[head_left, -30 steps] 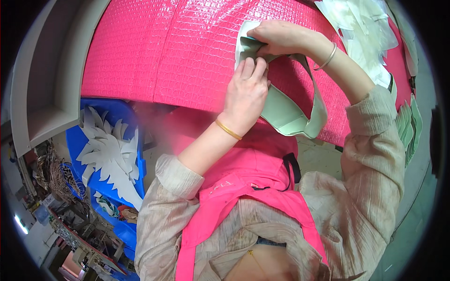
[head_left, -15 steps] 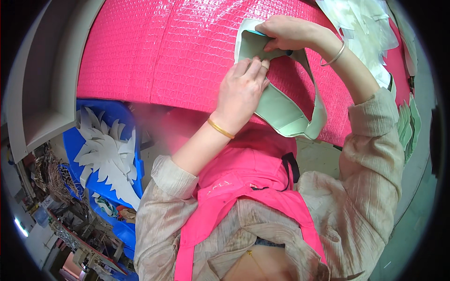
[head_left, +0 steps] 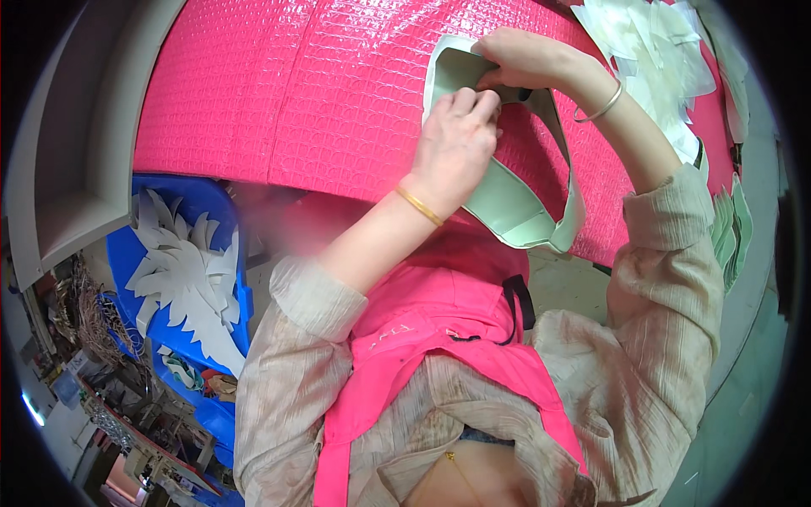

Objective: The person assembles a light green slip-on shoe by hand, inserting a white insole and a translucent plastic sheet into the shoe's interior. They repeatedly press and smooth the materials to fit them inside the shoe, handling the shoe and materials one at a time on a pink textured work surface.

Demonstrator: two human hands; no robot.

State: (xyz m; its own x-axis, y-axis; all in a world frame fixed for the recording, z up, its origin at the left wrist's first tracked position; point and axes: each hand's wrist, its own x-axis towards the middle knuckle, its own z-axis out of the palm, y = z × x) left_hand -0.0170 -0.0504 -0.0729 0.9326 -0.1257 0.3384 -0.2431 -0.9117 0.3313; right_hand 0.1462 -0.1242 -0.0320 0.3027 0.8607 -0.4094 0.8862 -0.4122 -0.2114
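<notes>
Both hands pinch one pale green strap [head_left: 515,198] on the pink mat [head_left: 296,93] at twelve o'clock: the left hand [head_left: 452,148] presses closed fingertips on its folded top, and the right hand [head_left: 519,55] grips that end. The fold looks only begun, with the loop below still loose. One heap of white cutouts [head_left: 655,51] lies at one o'clock, and one blue bin [head_left: 182,279] at nine.
</notes>
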